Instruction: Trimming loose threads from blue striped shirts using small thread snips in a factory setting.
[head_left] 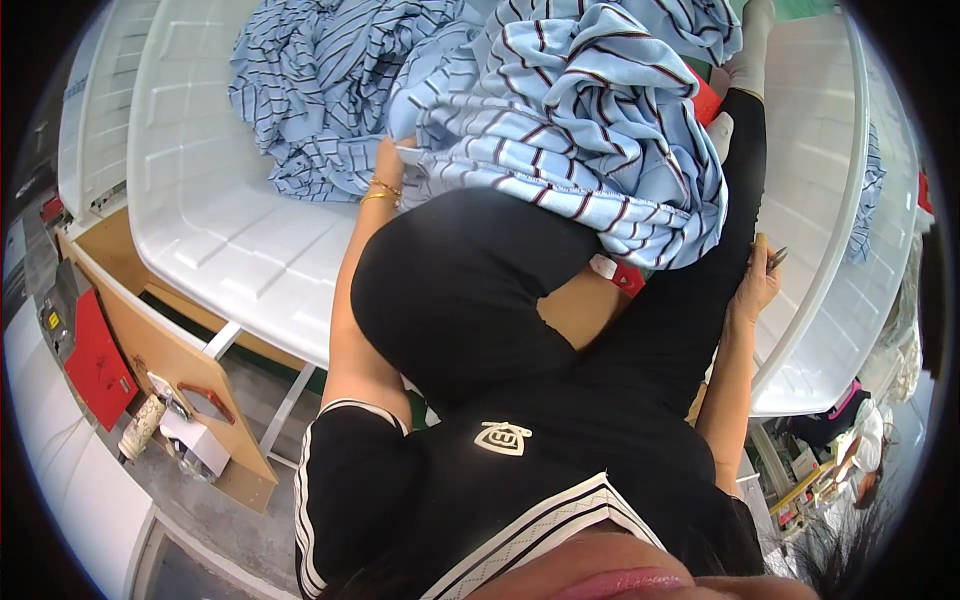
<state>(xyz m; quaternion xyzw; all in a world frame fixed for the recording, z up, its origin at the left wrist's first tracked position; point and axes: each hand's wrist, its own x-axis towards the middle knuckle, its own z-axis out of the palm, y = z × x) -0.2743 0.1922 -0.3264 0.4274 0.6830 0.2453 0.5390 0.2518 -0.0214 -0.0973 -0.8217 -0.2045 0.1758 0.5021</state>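
Light-blue striped fabric (560, 130) lies in loose folds over my raised knee and spreads forward. At its left edge is my left hand (392, 162), with gold bracelets at the wrist. Its fingers are closed on the fabric edge, and the fingertips are partly hidden by the cloth. My right hand (755, 285) is beside my right thigh, apart from the fabric. Its fingers are curled round a small metal tool (777, 258); only a short end shows, so its exact kind is unclear.
A white plastic bin (230, 235) with a heap of the same striped fabric (310, 80) stands at my left. Another white bin (815, 200) curves along my right. Further left is a wooden board (170, 370) with a red panel (100, 360).
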